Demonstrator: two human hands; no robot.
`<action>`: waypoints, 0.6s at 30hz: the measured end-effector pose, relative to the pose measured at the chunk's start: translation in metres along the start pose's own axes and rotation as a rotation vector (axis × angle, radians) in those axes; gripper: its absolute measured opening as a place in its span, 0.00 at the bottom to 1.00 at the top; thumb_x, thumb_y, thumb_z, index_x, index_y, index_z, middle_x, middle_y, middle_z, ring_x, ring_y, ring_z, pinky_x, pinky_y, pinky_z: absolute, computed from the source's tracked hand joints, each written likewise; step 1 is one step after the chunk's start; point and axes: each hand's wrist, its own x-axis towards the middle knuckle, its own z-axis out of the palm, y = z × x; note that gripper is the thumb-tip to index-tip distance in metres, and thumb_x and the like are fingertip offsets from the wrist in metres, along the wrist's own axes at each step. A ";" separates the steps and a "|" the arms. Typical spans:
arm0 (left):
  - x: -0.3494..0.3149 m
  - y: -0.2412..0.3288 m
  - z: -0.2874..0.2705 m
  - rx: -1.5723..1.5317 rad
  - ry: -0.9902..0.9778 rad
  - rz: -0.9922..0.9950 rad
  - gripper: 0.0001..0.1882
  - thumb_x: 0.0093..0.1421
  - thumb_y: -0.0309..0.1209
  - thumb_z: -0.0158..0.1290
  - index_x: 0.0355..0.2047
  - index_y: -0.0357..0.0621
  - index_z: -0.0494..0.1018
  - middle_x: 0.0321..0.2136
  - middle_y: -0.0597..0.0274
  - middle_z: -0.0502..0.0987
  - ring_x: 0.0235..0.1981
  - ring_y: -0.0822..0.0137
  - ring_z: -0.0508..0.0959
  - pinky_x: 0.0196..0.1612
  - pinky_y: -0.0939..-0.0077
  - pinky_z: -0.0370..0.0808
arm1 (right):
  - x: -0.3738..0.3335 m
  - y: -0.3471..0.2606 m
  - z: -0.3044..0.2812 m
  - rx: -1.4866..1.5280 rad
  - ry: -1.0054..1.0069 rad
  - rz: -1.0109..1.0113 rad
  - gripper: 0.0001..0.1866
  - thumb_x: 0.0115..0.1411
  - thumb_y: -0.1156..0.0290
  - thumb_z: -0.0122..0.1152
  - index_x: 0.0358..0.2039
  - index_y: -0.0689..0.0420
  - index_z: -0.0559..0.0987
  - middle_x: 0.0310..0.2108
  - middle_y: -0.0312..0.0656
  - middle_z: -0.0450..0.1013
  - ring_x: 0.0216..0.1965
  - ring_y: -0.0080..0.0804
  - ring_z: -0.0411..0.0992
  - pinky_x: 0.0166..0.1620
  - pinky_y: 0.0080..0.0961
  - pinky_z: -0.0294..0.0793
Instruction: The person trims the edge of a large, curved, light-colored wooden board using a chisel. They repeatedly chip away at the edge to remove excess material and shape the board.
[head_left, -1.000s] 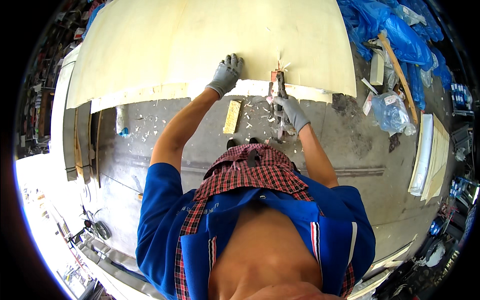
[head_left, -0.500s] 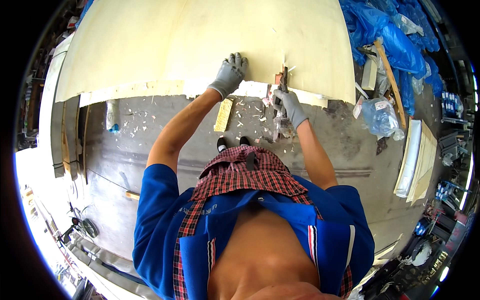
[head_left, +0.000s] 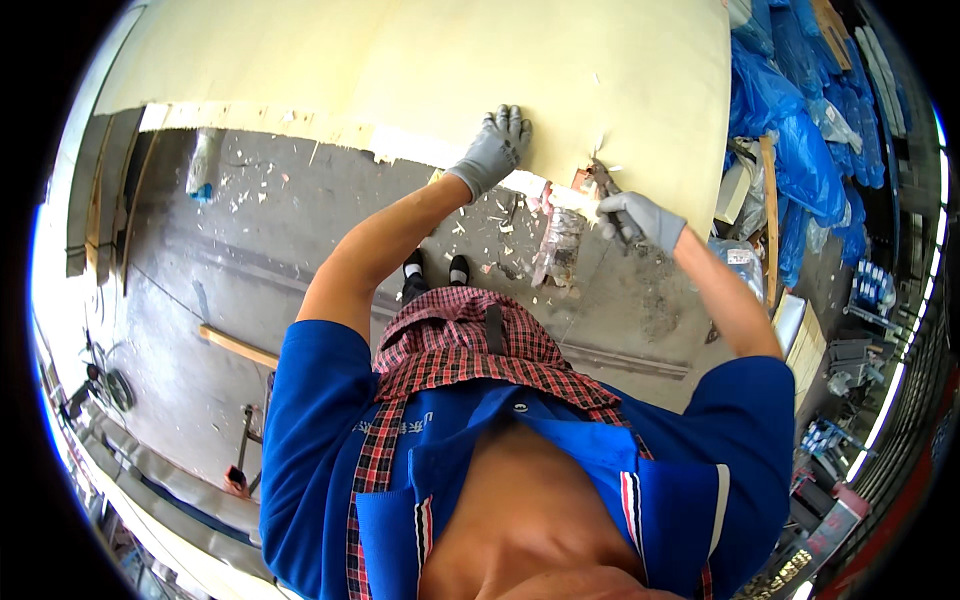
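A broad pale plywood sheet spans the upper part of the view, its near edge ragged and splintered. My left hand, in a grey glove, lies flat on the sheet near that edge with its fingers stretched out. My right hand, gloved too, is wrapped round a dark metal tool that looks like pliers. The tool's tip is at the sheet's edge, beside a small reddish-brown patch and a few raised splinters. My fingers hide most of its handles.
Wood chips litter the grey floor. Blue plastic sheeting is heaped at the right, with a wooden batten against it. A clear-plastic-wrapped bundle is below the sheet's edge. Another wooden strip lies at left.
My right hand and the tool have moved right along the sheet's edge. My left hand has also shifted slightly right, still flat on the sheet. The whole view has turned somewhat.
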 end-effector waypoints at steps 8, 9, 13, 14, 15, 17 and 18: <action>0.000 -0.003 -0.006 0.041 -0.026 0.012 0.24 0.60 0.30 0.45 0.55 0.29 0.62 0.55 0.35 0.65 0.55 0.42 0.70 0.53 0.53 0.70 | 0.004 -0.038 -0.016 -0.622 0.175 0.182 0.13 0.52 0.70 0.49 0.21 0.68 0.73 0.15 0.47 0.71 0.14 0.36 0.71 0.19 0.34 0.70; -0.001 -0.003 -0.007 0.046 -0.042 0.025 0.25 0.60 0.30 0.45 0.55 0.29 0.62 0.55 0.35 0.65 0.55 0.42 0.70 0.53 0.53 0.70 | 0.006 -0.034 -0.014 -0.706 0.202 0.152 0.13 0.52 0.69 0.49 0.20 0.68 0.74 0.15 0.46 0.71 0.14 0.35 0.69 0.19 0.33 0.68; 0.004 -0.003 -0.006 0.016 -0.056 0.005 0.26 0.59 0.30 0.46 0.56 0.28 0.61 0.56 0.34 0.64 0.56 0.42 0.69 0.54 0.53 0.70 | 0.022 0.003 -0.004 -0.659 0.353 0.036 0.13 0.53 0.69 0.48 0.21 0.67 0.74 0.15 0.43 0.71 0.14 0.36 0.68 0.22 0.33 0.69; 0.005 -0.001 -0.006 0.028 -0.052 0.014 0.26 0.59 0.30 0.47 0.56 0.28 0.61 0.56 0.34 0.64 0.56 0.42 0.69 0.54 0.52 0.70 | 0.020 0.010 0.001 -0.615 0.393 0.015 0.13 0.54 0.69 0.48 0.22 0.66 0.75 0.15 0.42 0.71 0.14 0.36 0.69 0.23 0.34 0.70; 0.005 0.000 -0.006 0.040 -0.047 0.023 0.26 0.59 0.30 0.47 0.56 0.28 0.61 0.56 0.34 0.64 0.56 0.42 0.69 0.54 0.52 0.70 | 0.016 0.013 0.003 -0.269 0.263 0.034 0.13 0.55 0.68 0.48 0.24 0.65 0.74 0.16 0.40 0.70 0.15 0.35 0.69 0.23 0.33 0.70; 0.005 0.000 -0.006 0.040 -0.054 0.016 0.26 0.59 0.29 0.47 0.56 0.28 0.61 0.57 0.33 0.64 0.56 0.42 0.69 0.54 0.51 0.70 | 0.010 0.004 0.015 0.405 -0.014 0.048 0.11 0.58 0.67 0.50 0.28 0.63 0.74 0.18 0.37 0.70 0.17 0.32 0.69 0.24 0.32 0.69; 0.006 -0.002 -0.005 0.035 -0.059 0.008 0.26 0.59 0.29 0.47 0.56 0.28 0.60 0.57 0.33 0.63 0.56 0.42 0.69 0.54 0.51 0.69 | 0.011 0.004 0.026 0.747 -0.086 -0.047 0.10 0.58 0.67 0.51 0.31 0.62 0.73 0.20 0.35 0.70 0.19 0.29 0.70 0.25 0.30 0.68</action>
